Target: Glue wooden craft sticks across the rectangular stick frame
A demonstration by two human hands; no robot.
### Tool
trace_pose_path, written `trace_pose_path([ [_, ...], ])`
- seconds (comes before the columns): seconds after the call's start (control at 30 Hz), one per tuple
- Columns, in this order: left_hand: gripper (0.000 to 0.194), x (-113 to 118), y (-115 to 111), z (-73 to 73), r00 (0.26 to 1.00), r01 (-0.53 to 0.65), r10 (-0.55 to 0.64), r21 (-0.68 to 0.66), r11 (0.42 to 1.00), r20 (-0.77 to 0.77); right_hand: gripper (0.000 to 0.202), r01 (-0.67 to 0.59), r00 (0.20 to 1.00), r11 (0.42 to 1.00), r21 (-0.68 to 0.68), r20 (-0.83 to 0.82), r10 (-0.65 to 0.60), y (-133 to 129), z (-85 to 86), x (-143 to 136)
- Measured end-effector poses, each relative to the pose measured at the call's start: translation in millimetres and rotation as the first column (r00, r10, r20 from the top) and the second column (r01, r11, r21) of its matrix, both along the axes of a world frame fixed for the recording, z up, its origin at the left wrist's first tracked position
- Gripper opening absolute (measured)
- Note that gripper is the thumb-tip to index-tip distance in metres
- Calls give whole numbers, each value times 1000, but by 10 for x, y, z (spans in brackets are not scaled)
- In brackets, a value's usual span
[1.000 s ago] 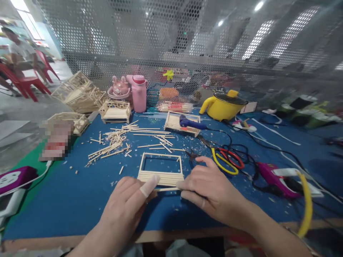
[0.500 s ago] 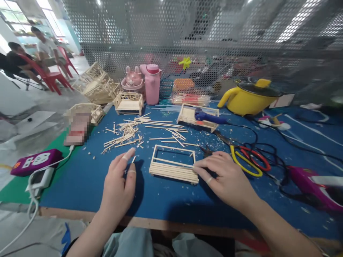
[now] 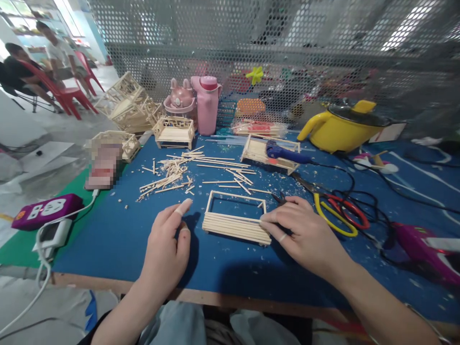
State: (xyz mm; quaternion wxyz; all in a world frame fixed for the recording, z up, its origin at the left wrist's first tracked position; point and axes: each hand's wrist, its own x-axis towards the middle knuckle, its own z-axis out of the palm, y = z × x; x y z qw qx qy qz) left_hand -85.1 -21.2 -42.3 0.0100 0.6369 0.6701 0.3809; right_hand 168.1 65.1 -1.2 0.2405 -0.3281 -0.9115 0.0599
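Observation:
A small wooden stick frame lies on the blue tabletop in front of me. Thin round sticks fill its near half side by side, and its far half is an open rectangle. My right hand is at the frame's right end, with thumb and index finger pinched on the end of the uppermost laid stick. To the left of the frame, apart from it, my left hand hovers with thumb and forefinger spread and nothing visible between them. Both hands wear pale finger covers or tape.
Loose sticks lie behind the frame. A blue glue gun rests on another stick piece. Scissors with yellow and red handles and dark pliers are right. A yellow pot, pink bottle and phone stand farther out.
The uppermost stick now lies against the other slats, where a gap showed before. A small pale bit by my left fingertips is no longer visible. The whole view has shifted slightly.

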Motion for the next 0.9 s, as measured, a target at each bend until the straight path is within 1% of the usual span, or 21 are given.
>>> trace_pose_path([
  [0.03, 42, 48, 6, 15, 997, 46, -44, 25, 999, -63, 18, -6, 1000, 1000, -4, 6, 7, 2, -3, 0],
  [0.07, 43, 115, 17, 31, 984, 116, -110, 36, 993, -141, 18, -10, 1000, 1000, -8, 11, 10, 4, -5, 0],
  [0.1, 42, 198, 34, 45, 958, 192, -179, 37, 981, -224, 18, -14, 1000, 1000, -12, 16, 14, 5, -8, 1],
  [0.13, 42, 293, 54, 54, 914, 279, -262, 11, 960, -309, 18, -15, 1000, 1000, -16, 22, 15, 5, -10, 2],
  [0.17, 40, 392, 79, 55, 880, 315, -297, -13, 949, -371, 18, -14, 1000, 1000, -18, 28, 14, 4, -13, 4],
  [0.23, 40, 569, 131, 30, 838, 331, -310, -35, 943, -449, 18, -11, 999, 1000, -11, 35, 12, 0, -22, 4],
  [0.27, 41, 635, 154, 6, 829, 324, -305, -42, 945, -469, 18, -10, 999, 1000, -3, 39, 10, -2, -28, 2],
  [0.33, 41, 710, 186, -52, 810, 321, -313, -70, 944, -496, 18, -5, 999, 1000, 17, 40, 4, -7, -42, -2],
  [0.4, 40, 721, 200, -100, 795, 319, -321, -94, 943, -515, 20, 0, 999, 1000, 31, 44, -1, -11, -51, -2],
  [0.5, 39, 691, 203, -130, 781, 322, -334, -117, 939, -527, 21, -8, 999, 999, 37, 34, 6, -15, -37, 33],
  [0.6, 40, 676, 204, -130, 774, 326, -345, -133, 936, -532, 19, 14, 997, 999, 36, -83, -11, -11, 3, 119],
  [0.67, 40, 678, 206, -128, 767, 320, -343, -140, 937, -542, 19, 93, 977, 996, 11, -193, -89, 1, 13, 189],
  [0.7, 40, 681, 207, -127, 765, 317, -341, -141, 938, -547, 19, 143, 962, 989, -33, -229, -146, 11, 6, 220],
  [0.77, 41, 685, 208, -124, 764, 318, -343, -143, 937, -546, 19, 214, 940, 957, -197, -223, -257, 36, -29, 263],
  [0.83, 41, 690, 207, -116, 765, 323, -347, -142, 936, -543, 20, 224, 947, 887, -404, -126, -297, 60, -77, 271],
  [0.9, 41, 698, 206, -106, 761, 327, -346, -136, 935, -549, 25, 199, 964, 798, -569, -35, -265, 73, -109, 249],
])
